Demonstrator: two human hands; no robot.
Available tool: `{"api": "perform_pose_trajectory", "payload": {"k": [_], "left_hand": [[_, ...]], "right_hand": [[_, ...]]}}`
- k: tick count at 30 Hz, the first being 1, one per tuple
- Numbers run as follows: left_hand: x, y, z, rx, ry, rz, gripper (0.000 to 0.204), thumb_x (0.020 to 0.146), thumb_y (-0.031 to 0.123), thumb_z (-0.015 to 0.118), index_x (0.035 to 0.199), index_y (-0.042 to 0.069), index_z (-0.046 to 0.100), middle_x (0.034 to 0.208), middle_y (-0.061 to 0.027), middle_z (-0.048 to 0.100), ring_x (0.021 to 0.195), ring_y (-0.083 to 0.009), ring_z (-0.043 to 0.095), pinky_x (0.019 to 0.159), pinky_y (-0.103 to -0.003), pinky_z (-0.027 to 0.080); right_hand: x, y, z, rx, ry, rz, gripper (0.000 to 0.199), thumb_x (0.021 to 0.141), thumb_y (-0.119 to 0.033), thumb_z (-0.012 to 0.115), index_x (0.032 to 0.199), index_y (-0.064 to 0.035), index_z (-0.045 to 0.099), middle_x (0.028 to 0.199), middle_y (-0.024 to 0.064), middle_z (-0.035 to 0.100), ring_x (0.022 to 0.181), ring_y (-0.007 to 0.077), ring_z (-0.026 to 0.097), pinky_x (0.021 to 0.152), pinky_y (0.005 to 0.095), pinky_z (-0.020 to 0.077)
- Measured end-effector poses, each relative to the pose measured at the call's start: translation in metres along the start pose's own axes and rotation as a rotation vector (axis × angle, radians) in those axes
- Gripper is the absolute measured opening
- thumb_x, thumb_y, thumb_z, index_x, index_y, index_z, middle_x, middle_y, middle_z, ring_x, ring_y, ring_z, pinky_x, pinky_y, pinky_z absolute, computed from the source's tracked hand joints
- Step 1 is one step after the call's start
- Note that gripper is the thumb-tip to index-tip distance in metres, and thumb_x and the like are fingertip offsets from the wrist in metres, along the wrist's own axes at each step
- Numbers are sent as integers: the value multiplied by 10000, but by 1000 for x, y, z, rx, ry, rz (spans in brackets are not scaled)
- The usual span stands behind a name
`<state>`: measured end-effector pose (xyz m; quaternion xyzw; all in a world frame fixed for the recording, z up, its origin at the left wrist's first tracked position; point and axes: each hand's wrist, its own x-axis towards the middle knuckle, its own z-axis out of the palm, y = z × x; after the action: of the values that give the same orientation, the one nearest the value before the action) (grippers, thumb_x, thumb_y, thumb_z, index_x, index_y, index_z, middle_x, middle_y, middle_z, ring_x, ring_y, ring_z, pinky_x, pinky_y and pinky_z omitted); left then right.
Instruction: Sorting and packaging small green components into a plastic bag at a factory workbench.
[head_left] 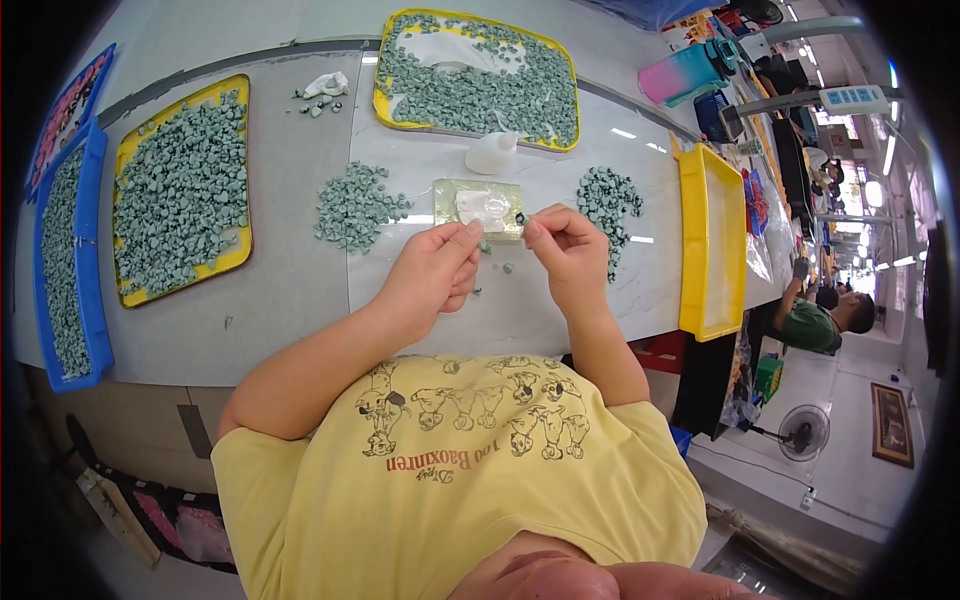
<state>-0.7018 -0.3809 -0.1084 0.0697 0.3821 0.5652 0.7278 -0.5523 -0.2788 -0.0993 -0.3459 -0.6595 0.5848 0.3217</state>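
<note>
Between my hands lies a flat yellow-green pad (450,190) with a white sheet (472,206) and a clear glossy patch on it. My right hand (572,250) pinches a small dark green piece (520,218) at the pad's right edge. My left hand (436,266) is closed, thumb against fingers, at the pad's lower left; what it holds, if anything, is too small to make out. A white squeeze bottle (491,153) stands just beyond the pad. Left of the pad is a heap of grey-green pieces (358,207); on the right is a darker heap (607,205).
Yellow trays of green pieces stand at the back (478,85) and left (180,190). Far left is a blue bin (95,340). An upright-edged yellow tray (712,245) sits at right, a pink-teal bottle (688,72) behind. Another person (815,325) is farther right.
</note>
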Motion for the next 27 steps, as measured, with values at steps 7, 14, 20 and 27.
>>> {"api": "perform_pose_trajectory", "payload": {"k": [7,14,20,27], "left_hand": [[0,-1,-4,-64,-23,-25,308,932,316,468,722,98,414,564,48,343,447,-41,266,374,-200,190],[-1,-1,-1,-62,-42,-30,289,933,315,466,747,99,418,580,49,353,457,-39,274,387,-197,197],[-4,-4,1,-31,-22,43,265,937,295,464,760,100,431,599,48,375,475,-35,291,396,-193,212],[-6,-5,1,47,9,158,266,928,287,488,752,92,446,609,44,405,483,-29,317,398,-185,244]], "right_hand": [[-4,1,17,-518,-73,-691,207,634,113,681,799,10,608,758,69,577,656,173,555,568,241,444],[-5,0,18,-663,-100,-895,250,571,107,703,785,11,614,759,72,572,660,196,543,550,282,446],[-6,5,25,-683,-65,-998,240,565,88,714,767,21,604,762,75,571,675,215,544,559,288,452],[-9,8,23,-478,-52,-794,197,623,74,698,797,18,623,780,101,592,698,213,572,583,289,468]]}}
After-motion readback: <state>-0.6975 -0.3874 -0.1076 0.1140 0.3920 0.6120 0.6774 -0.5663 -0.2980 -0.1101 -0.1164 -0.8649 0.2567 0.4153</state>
